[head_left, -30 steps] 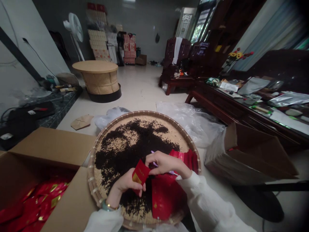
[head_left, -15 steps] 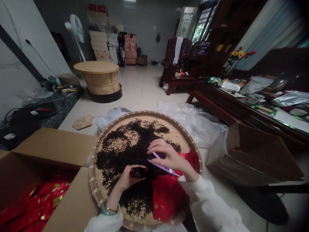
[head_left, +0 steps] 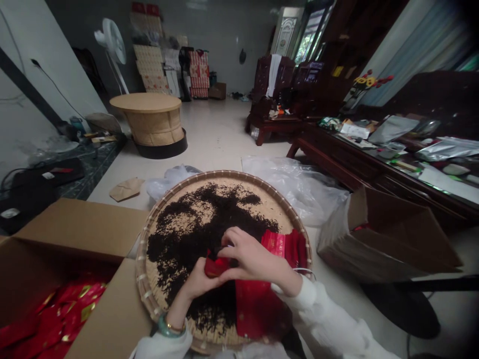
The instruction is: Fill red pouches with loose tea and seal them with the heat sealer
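Note:
My left hand [head_left: 200,279] grips a small red packet [head_left: 217,268] upright over the woven bamboo tray [head_left: 148,294]. Bent over the packet's mouth is my right hand [head_left: 249,254], fingers drawn together. A bit of a slim purple tool [head_left: 229,245] shows under these fingers; the rest of it is hidden. Dark dried leaves [head_left: 179,239], like loose tea, are spread over the tray beneath both hands. Flat red packets [head_left: 254,311] lie at the tray's near right, and a row of more red packets [head_left: 294,244] lies behind my right wrist.
An open cardboard box [head_left: 112,304] with many red packets [head_left: 63,309] stands at the left. Another open box [head_left: 344,244] is at the right, beside a black round base [head_left: 407,309]. Clear plastic sheeting [head_left: 295,184] lies beyond the tray. A cluttered dark wooden table [head_left: 374,172] runs along the right.
My right hand has moved left and down onto the packet, its spread fingers now closed together. The purple tool is mostly covered now. My left hand's packet has turned, showing more red.

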Motion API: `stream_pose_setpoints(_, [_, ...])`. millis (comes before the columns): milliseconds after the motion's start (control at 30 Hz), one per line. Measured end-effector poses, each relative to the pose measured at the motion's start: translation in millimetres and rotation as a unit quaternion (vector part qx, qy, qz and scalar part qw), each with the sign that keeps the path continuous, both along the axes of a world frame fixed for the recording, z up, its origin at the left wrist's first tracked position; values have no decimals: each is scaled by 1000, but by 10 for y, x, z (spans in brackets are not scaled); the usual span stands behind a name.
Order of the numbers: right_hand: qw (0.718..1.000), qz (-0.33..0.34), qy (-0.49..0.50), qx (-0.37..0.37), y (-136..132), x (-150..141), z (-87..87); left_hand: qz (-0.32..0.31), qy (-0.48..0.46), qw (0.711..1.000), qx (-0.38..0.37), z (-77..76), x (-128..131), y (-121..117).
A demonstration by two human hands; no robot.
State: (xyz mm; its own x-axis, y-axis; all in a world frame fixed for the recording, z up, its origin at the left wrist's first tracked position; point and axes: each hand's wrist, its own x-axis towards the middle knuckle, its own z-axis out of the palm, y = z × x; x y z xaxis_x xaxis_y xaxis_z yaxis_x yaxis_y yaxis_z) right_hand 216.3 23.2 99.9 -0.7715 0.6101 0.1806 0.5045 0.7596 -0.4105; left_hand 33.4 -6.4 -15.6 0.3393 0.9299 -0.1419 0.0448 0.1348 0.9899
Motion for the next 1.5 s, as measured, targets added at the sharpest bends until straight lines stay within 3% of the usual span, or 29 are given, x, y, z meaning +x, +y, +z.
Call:
stream_pose_setpoints(167, [992, -11, 28, -125, 172, -48, -225, -38, -45, 996, -67, 96, 133, -65])
stream_pose_setpoints(367, [972, -31, 72, -221, 261, -16, -455, 21, -151, 977, -151, 127, 237, -119])
stream_pose_setpoints(600, [917, -226, 203, -259, 189, -2, -551, 116, -148, 968, -167, 206, 301, -90])
stream_pose_setpoints(733, [900, -269, 206, -275, 176, -42, -695, 97, -147, 972, -154, 183, 315, -95])
stream_pose_setpoints(867, [905, -260, 227, -249, 215, -28, -743, 46, -94, 985, -136, 155, 318, -114])
stream_pose_setpoints(1000, [923, -234, 200, -230, 227, -11, -646, 32, -46, 993, -107, 142, 316, -111])
stream_pose_setpoints(1133, [959, -209, 94, -166, 216, -47, -548, -18, 19, 998, -57, 126, 300, -90])
stream_pose_setpoints(1267, [977, -188, 4, -101, 225, -78, -580, -62, 36, 996, -44, 114, 264, -82])
stream_pose_setpoints(1367, [981, -165, 42, -92, 216, -81, -664, -71, -5, 994, -84, 121, 239, -97])
stream_pose_setpoints(1500, [978, -145, 96, -113, 189, -95, -768, -40, -155, 965, -205, 130, 247, -129])
